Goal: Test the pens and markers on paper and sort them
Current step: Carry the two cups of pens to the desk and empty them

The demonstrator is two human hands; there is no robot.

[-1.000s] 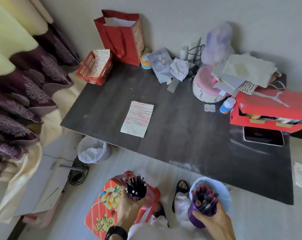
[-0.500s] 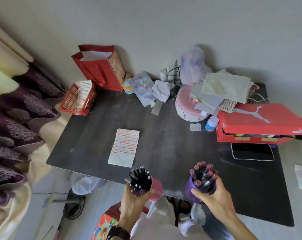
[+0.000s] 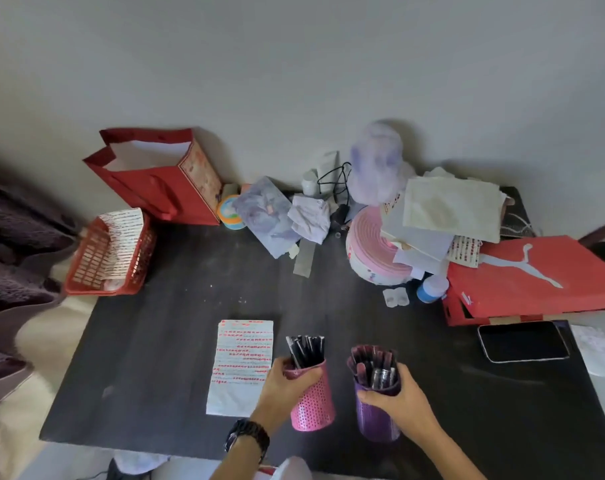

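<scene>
My left hand (image 3: 283, 385) grips a pink perforated pen cup (image 3: 313, 401) filled with several black pens (image 3: 306, 349). My right hand (image 3: 398, 398) grips a purple perforated cup (image 3: 375, 417) holding several dark red markers (image 3: 372, 365). Both cups stand upright near the front edge of the dark table (image 3: 176, 341), side by side and a little apart. Just left of the pink cup lies a white sheet of paper (image 3: 242, 367) covered with rows of red marks.
A phone (image 3: 524, 341) lies at the right, in front of a red shoebox (image 3: 533, 278). Along the back stand a red gift bag (image 3: 162, 178), a red basket (image 3: 110, 258) with paper, a pink round box (image 3: 373, 247), a small bottle (image 3: 430, 289) and piled papers.
Both hands lifted the two cups from below the table edge and brought them forward onto the tabletop beside the paper. The camera view tilted up toward the wall.
</scene>
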